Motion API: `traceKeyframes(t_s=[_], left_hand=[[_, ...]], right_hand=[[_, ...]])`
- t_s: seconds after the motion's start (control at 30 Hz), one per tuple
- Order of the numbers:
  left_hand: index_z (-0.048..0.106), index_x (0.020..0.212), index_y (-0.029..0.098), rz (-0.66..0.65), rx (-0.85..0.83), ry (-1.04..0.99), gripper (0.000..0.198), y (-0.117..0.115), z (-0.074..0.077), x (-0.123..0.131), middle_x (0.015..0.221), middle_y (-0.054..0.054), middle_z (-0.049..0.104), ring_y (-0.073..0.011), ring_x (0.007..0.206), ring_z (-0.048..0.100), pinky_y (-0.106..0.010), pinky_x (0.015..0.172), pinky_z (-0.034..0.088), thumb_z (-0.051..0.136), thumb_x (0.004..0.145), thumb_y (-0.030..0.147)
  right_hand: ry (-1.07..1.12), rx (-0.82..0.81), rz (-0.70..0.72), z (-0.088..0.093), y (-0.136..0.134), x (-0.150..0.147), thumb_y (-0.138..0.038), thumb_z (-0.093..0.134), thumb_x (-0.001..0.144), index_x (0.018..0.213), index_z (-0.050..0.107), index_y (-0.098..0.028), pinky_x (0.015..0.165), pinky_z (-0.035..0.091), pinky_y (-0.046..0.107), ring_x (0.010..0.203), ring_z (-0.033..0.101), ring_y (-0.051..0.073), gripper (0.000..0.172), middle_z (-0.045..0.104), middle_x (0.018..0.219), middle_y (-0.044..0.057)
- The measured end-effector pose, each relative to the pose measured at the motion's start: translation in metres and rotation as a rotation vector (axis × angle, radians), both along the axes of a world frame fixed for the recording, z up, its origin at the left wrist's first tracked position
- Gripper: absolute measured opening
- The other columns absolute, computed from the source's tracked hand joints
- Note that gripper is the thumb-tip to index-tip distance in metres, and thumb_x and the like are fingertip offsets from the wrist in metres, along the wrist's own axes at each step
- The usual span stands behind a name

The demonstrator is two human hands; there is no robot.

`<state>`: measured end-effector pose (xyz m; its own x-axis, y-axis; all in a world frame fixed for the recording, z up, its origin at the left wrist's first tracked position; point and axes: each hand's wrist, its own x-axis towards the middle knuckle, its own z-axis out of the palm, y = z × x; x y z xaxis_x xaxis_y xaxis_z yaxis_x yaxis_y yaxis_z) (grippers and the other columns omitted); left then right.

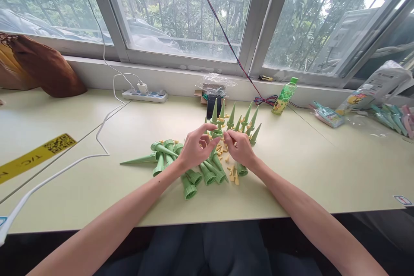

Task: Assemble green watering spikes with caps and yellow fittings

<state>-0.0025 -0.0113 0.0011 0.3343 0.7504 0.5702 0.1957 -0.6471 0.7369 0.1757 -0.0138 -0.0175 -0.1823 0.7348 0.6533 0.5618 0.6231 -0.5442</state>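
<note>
My left hand (196, 146) pinches a green plastic watering spike (217, 133) by its round, threaded collar, the open mouth turned up toward me. Close beside it, my right hand (239, 146) is closed with thumb and finger pressed together; what sits between them is too small to make out. Behind both hands stand several upright green spikes (231, 117), points up, with small yellow pieces on them. Loose green spikes (190, 189) lie piled under and left of my left hand. Small yellow plastic valves (236, 178) are scattered beneath my hands.
A white power strip (145, 95) with a long cable (102, 138) lies at left. Behind the spikes are a black object (213, 106) and clear wrapping (218, 80). A green-capped bottle (284, 96) and packaged items (327, 114) stand toward the right, near the window.
</note>
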Motion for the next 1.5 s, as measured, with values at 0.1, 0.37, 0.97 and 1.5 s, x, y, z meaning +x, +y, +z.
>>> traceKeyframes(t_s=[0.1,0.37,0.97,1.5], left_hand=[[0.056,0.11,0.019,-0.026,-0.033,-0.025,0.035,0.0001,0.0004,0.0005,0.111,-0.008,0.062,-0.0051,0.055,0.055,-0.019,0.05,0.051,0.063,0.086,0.042],[0.059,0.08,0.016,0.007,-0.176,-0.146,0.038,0.0049,0.0026,0.0003,0.065,0.0,0.058,-0.006,0.043,0.047,-0.018,0.039,0.037,0.053,0.091,0.052],[0.07,0.059,0.012,-0.212,-0.495,-0.021,0.075,0.0078,0.0,-0.0013,0.051,-0.009,0.065,-0.0078,0.033,0.045,-0.02,0.035,0.033,0.033,0.091,0.069],[0.062,0.063,0.013,-0.212,-0.358,0.164,0.062,0.0055,0.0019,-0.0037,0.046,-0.001,0.055,-0.0087,0.041,0.049,-0.019,0.044,0.035,0.037,0.094,0.06]], right_hand=[[0.04,0.002,-0.005,0.0009,-0.0014,-0.0011,-0.038,0.037,0.099,0.062,0.03,-0.022,0.049,0.031,0.026,0.047,0.037,0.011,0.041,0.037,0.052,-0.004],[0.209,0.025,-0.093,0.0029,-0.0054,-0.0018,-0.042,0.035,0.1,0.064,0.032,-0.023,0.053,0.037,0.026,0.051,0.043,0.011,0.041,0.039,0.054,-0.004],[0.076,0.146,-0.046,0.0012,-0.0038,-0.0001,-0.033,0.041,0.099,0.076,0.049,-0.021,0.054,0.034,0.024,0.053,0.041,0.011,0.027,0.048,0.061,-0.003],[0.116,0.043,-0.036,0.0048,-0.0038,0.001,-0.033,0.042,0.099,0.074,0.048,-0.02,0.055,0.035,0.023,0.052,0.041,0.01,0.028,0.047,0.058,-0.004]])
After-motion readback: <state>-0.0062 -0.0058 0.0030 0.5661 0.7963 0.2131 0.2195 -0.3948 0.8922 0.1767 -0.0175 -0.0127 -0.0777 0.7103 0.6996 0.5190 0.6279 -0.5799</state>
